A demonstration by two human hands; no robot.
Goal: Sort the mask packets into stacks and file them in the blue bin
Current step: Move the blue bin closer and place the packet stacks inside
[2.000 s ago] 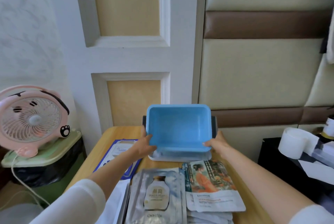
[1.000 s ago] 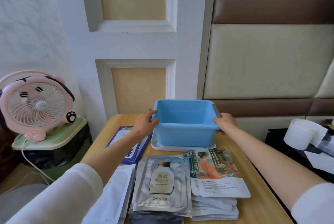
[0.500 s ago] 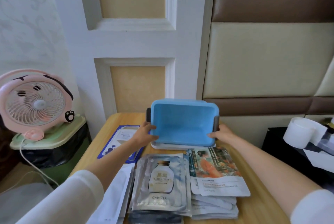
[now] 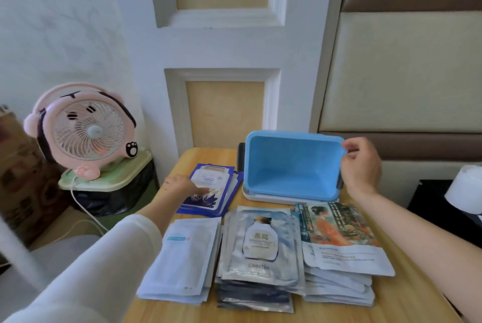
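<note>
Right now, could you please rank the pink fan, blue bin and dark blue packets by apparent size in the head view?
1. pink fan and blue bin, too alike to rank.
2. dark blue packets, clearly smallest.

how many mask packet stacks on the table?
4. Navy stack at the back left, touched by the left hand, beside the bin; white stack front left; silver stack front centre; picture stack front right. Bin is empty.
</note>
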